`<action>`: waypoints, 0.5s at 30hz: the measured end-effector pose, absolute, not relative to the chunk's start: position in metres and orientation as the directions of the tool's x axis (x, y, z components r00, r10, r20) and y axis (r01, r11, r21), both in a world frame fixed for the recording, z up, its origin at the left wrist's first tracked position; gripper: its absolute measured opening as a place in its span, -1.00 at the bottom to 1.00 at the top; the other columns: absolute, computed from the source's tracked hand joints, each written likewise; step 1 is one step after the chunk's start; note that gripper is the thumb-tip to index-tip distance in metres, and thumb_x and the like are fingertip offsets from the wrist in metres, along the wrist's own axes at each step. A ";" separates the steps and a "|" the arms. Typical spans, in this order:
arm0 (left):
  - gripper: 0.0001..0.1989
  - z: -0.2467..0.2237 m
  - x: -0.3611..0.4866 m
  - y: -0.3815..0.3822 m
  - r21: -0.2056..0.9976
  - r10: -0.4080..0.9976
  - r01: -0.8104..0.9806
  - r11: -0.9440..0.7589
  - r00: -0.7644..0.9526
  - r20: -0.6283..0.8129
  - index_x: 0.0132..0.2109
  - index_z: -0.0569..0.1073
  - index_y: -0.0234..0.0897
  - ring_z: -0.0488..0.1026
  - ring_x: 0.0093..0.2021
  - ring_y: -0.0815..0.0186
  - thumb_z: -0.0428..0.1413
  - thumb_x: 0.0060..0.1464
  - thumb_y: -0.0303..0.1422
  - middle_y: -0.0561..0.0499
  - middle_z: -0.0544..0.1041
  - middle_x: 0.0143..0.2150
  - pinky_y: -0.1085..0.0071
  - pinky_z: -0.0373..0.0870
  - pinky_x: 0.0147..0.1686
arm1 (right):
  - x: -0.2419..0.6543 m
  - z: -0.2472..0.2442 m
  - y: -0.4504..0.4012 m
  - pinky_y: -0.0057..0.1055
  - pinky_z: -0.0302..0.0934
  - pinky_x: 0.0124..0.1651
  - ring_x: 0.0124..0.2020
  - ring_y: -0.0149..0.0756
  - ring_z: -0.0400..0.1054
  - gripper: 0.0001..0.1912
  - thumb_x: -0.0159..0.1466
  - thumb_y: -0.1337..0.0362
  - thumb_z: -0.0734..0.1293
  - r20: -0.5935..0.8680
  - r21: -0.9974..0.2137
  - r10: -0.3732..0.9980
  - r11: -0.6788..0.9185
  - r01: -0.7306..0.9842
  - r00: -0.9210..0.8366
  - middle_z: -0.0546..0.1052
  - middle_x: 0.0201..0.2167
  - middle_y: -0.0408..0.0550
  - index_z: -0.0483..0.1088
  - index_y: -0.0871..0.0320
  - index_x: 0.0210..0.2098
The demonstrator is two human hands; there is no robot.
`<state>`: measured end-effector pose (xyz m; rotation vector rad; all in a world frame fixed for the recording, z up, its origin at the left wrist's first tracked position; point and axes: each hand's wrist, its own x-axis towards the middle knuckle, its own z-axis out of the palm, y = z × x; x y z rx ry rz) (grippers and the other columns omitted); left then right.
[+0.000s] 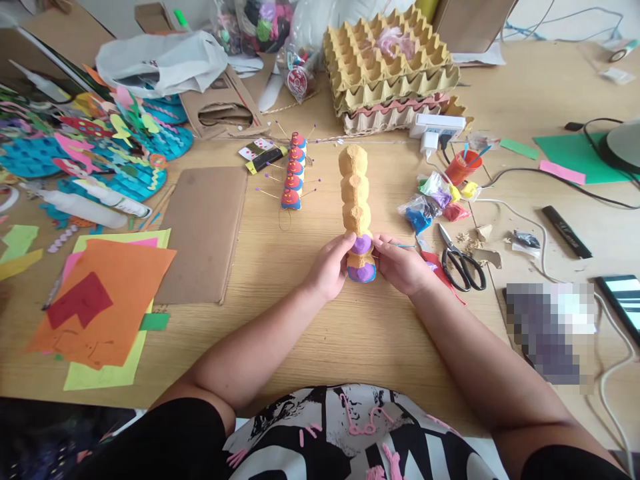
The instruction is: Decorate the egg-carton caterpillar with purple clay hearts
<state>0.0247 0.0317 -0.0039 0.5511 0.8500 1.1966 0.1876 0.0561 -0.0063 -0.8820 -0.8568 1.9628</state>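
Observation:
A long strip of egg carton (355, 187) stretches away from me at the middle of the table. Its far bumps are yellow-orange; the near end carries purple clay on two bumps, with blue at the nearest edge. My left hand (333, 265) grips the near part from the left, thumb on its side. From the right, my right hand (400, 263) pinches the same part, and a thin blue stick (406, 247) shows beside its fingers. Beyond my left hand lies a finished-looking red and blue carton figure (293, 175) with pins sticking out on both sides.
Black scissors (463, 261), clay packets (433, 200) and a red cup (463, 167) lie at the right. Stacked egg trays (390, 67) stand at the back. A cardboard sheet (200, 233), orange paper (130, 287) and glue bottles (83, 207) are at the left. Cables cross the right side.

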 end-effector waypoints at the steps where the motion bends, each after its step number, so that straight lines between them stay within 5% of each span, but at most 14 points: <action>1: -0.55 -0.004 0.025 0.032 0.759 0.950 -0.576 0.302 0.121 -0.287 -0.17 0.68 -0.27 0.61 -0.13 0.27 0.45 0.05 0.04 -0.05 0.69 -0.18 0.40 0.52 -0.14 | 0.190 -0.006 0.057 -0.37 0.43 -0.21 -0.36 -0.32 0.46 -0.57 0.04 -0.04 0.74 -0.265 -0.812 0.852 -0.449 -0.373 -0.451 0.61 -0.40 -0.13 0.59 0.10 -0.38; 7: -0.44 -0.004 0.024 0.035 0.738 0.933 -0.580 0.345 0.127 -0.336 -0.18 0.63 -0.27 0.61 -0.26 0.32 0.43 0.06 0.17 0.00 0.66 -0.24 0.37 0.56 -0.23 | 0.195 -0.007 0.058 -0.35 0.46 -0.10 -0.30 -0.34 0.49 -0.55 0.02 0.00 0.76 -0.280 -0.905 0.849 -0.389 -0.171 -0.448 0.67 -0.31 -0.15 0.64 0.10 -0.25; 11: -0.38 -0.005 0.027 0.037 0.737 0.926 -0.578 0.349 0.093 -0.365 -0.17 0.60 -0.25 0.64 -0.20 0.22 0.28 0.16 0.28 -0.05 0.66 -0.25 0.30 0.58 -0.18 | 0.195 -0.008 0.059 -0.31 0.46 -0.10 -0.31 -0.32 0.50 -0.54 0.04 -0.04 0.75 -0.258 -0.910 0.852 -0.373 -0.183 -0.456 0.69 -0.30 -0.12 0.65 0.10 -0.25; 15: -0.50 -0.011 0.027 0.039 0.772 0.918 -0.576 0.269 -0.090 -0.386 -0.30 0.51 -0.25 0.53 -0.26 0.31 0.12 0.40 0.09 -0.03 0.60 -0.30 0.36 0.48 -0.18 | 0.197 -0.006 0.061 -0.29 0.46 -0.12 -0.30 -0.28 0.53 -0.52 0.00 -0.03 0.76 -0.233 -0.883 0.864 -0.380 -0.274 -0.447 0.71 -0.29 -0.11 0.66 0.08 -0.24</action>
